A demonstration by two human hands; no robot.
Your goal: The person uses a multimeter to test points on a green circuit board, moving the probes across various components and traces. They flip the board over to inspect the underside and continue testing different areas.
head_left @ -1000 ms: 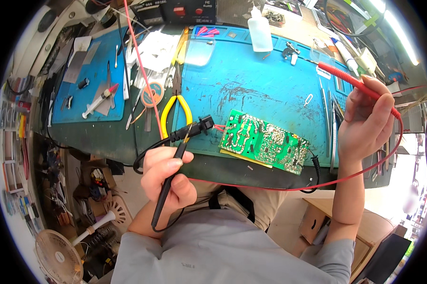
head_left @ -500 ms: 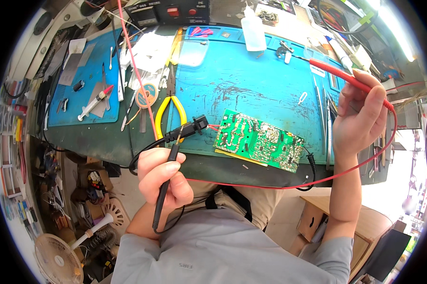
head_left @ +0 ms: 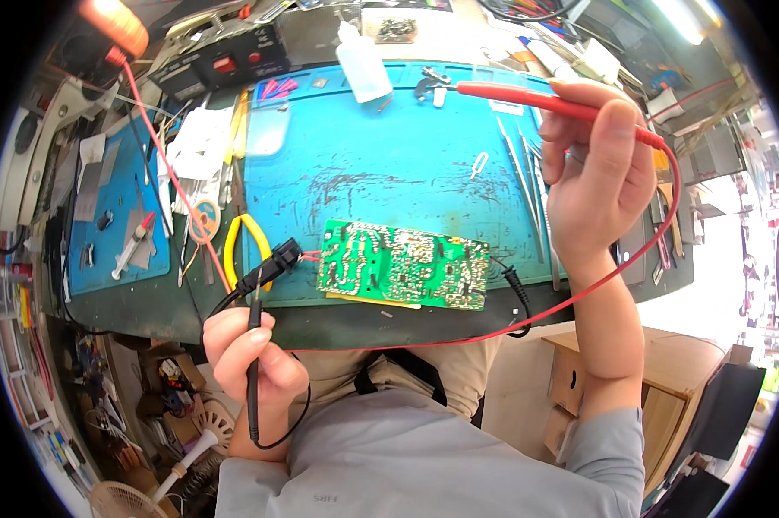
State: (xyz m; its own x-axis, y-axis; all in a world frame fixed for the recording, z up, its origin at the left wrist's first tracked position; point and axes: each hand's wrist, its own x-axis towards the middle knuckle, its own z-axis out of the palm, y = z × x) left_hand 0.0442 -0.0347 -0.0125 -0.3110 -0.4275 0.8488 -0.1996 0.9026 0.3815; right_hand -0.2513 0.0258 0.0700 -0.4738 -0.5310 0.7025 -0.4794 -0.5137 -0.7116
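My left hand (head_left: 255, 356) is closed around a black test probe (head_left: 253, 380), its metal tip pointing up beside a black power plug and socket (head_left: 273, 266). In my right hand (head_left: 603, 160) is a red test probe (head_left: 527, 97), held out to the left over the far side of the blue mat (head_left: 372, 155). Its tip reaches a small dark metal part with a white piece (head_left: 432, 86); whether they touch I cannot tell. Between my hands lies a green circuit board (head_left: 404, 266), solder side up, joined by red wires to the plug. A black cable (head_left: 516, 289) leaves its right end.
Yellow-handled pliers (head_left: 234, 246) lie left of the board, near a solder wick spool (head_left: 205, 220) and a syringe (head_left: 134, 245). A white bottle (head_left: 363, 67) stands at the back. Tweezers (head_left: 523, 186) lie on the right. The red lead (head_left: 458, 339) loops along the table's front edge.
The view has shifted, so the bench sits further left. My right hand has brought the red probe left, its tip now close to the small metal part. Both hands keep their probes.
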